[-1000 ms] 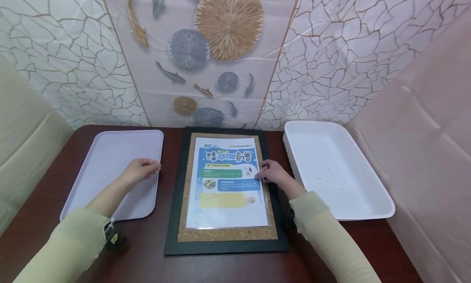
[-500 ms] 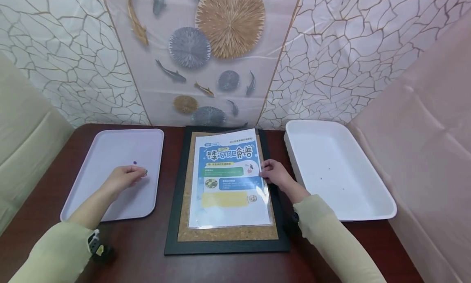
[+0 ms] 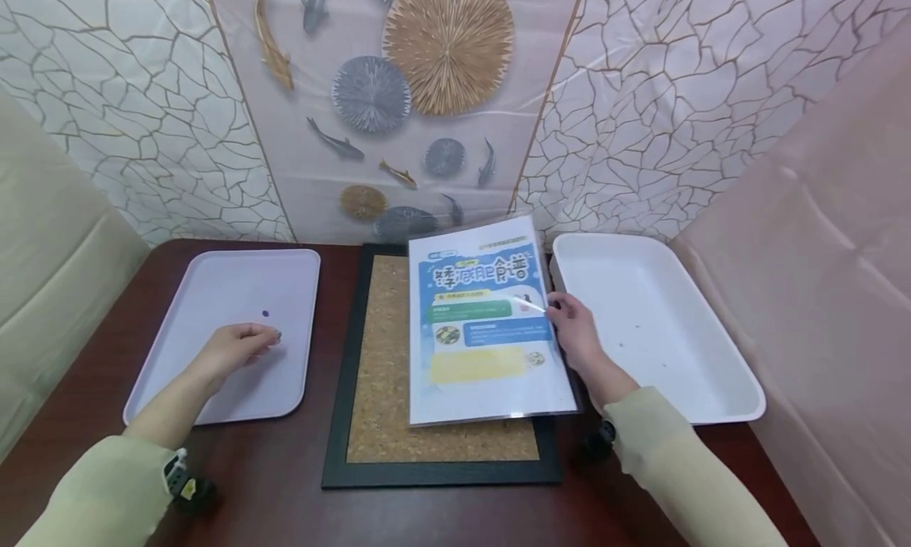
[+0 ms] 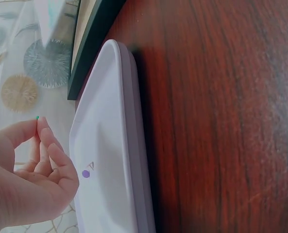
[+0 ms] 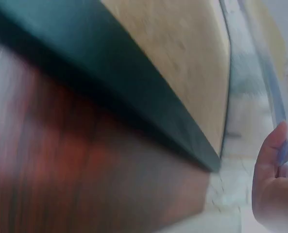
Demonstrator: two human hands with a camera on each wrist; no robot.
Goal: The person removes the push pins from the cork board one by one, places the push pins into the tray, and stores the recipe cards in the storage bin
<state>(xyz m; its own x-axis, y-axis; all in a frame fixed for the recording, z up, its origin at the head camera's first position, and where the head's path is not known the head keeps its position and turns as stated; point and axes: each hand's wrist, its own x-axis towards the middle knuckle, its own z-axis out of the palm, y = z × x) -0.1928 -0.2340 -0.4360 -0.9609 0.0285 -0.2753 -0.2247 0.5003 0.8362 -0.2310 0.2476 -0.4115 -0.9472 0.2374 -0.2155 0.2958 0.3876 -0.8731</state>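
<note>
My right hand (image 3: pixel 578 337) pinches the right edge of a laminated poster (image 3: pixel 455 405), printed in blue, green and yellow. The poster is lifted and slightly tilted above a black-framed cork board (image 3: pixel 377 373), covering its right part. In the right wrist view, the thumb (image 5: pixel 270 148) lies along the sheet's edge. My left hand (image 3: pixel 228 357) is over the lilac tray (image 3: pixel 206 294), pinching a small green-headed pushpin (image 4: pixel 37 117) between thumb and finger. On that tray lies a purple pushpin (image 4: pixel 86 174), close to the left hand.
A deep white tub (image 3: pixel 655 349) stands to the right of the board, with a few tiny dark specks inside. Everything rests on a dark reddish-brown table (image 3: pixel 285 484). A patterned backdrop (image 3: pixel 441 160) rises behind, and padded fabric lines both sides.
The poster has come up off the cork board and moved right with my right hand. My left hand has moved left over the tray, where the purple pushpin now shows.
</note>
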